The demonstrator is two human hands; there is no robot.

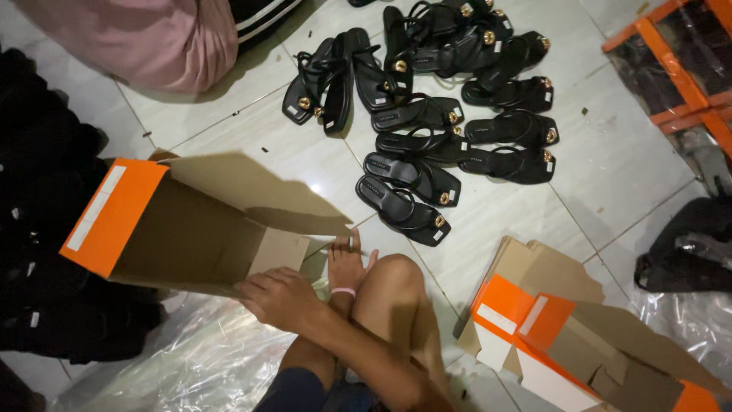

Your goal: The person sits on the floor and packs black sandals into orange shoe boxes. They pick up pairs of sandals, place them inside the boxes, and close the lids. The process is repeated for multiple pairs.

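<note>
Floor [610, 164]: pale tiles, carrying everything here. Box [183, 225]: large open cardboard carton, orange outside, brown inside, lying on its side at left, mouth toward the knee. Sandals [427, 114]: black pairs with gold studs, spread in a loose heap beyond the box. Flat boxes [549, 336]: orange stack, lower right. Plastic sheet [198, 358]: clear, under the box. One hand [278, 297]: fingers curled over the box's lower edge, gripping it; which hand, cannot tell.

One hand [278, 297] visible, fingers curled and knuckles up, forearm reaching across the bent knee.
</note>
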